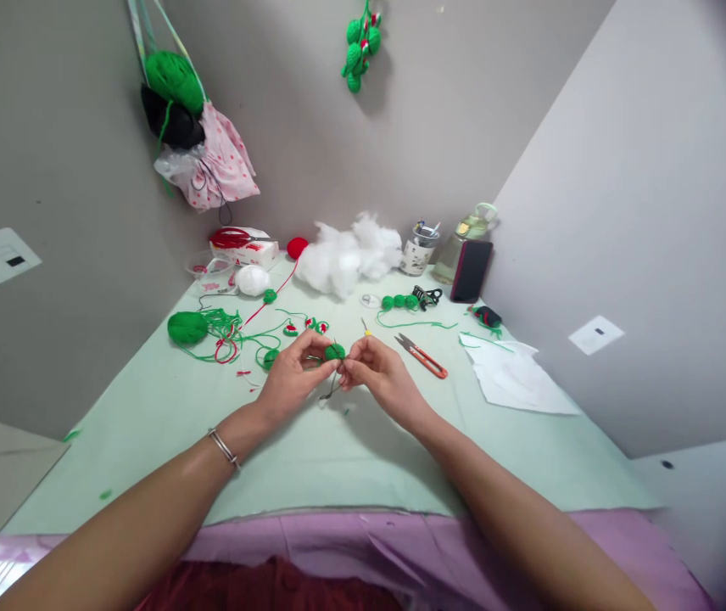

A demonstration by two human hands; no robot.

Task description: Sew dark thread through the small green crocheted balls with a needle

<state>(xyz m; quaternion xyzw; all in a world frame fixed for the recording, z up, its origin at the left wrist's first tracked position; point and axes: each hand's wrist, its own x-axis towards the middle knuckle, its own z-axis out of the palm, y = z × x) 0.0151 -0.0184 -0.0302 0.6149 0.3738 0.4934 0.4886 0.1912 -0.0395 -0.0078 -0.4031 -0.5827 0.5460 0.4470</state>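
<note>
A small green crocheted ball (335,350) is pinched between the thumb and fingers of my left hand (299,367), above the middle of the table. My right hand (372,367) is closed at the ball's lower right side, its fingertips pressed together on a thin dark thread (331,392). That thread hangs below the fingers and ends in a small tangle near the tabletop. Orange-handled thread snips (423,356) lie to the right of my right hand. Left of my left hand are another green piece (270,360) and small red, white and green crocheted pieces (290,329).
Green yarn (188,327) with loose strands lies at left. White stuffing (347,255) is piled at the back, beside a pen cup (420,250) and a propped phone (471,271). White paper (516,378) lies at right. Bags (223,161) hang on the wall.
</note>
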